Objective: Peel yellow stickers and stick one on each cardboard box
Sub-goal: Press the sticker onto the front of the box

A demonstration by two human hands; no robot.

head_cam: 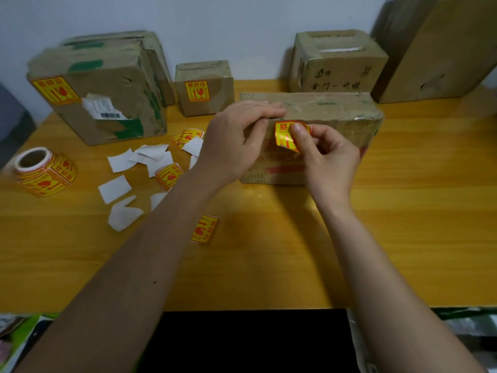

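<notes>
Fingers of my left hand [236, 135] are flat on the top front edge of the low cardboard box [336, 114], bracing it. Right hand [326, 154] pinches the half-curled yellow sticker [283, 134] against its front face, roll [43, 170] sitting far left.

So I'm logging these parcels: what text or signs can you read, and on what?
"易碎品": yellow sticker on the small box.
"易": first character on the sticker being applied.
Handwriting on the back box: not reliably readable.
Barcode on the shipping label: too small.
</notes>
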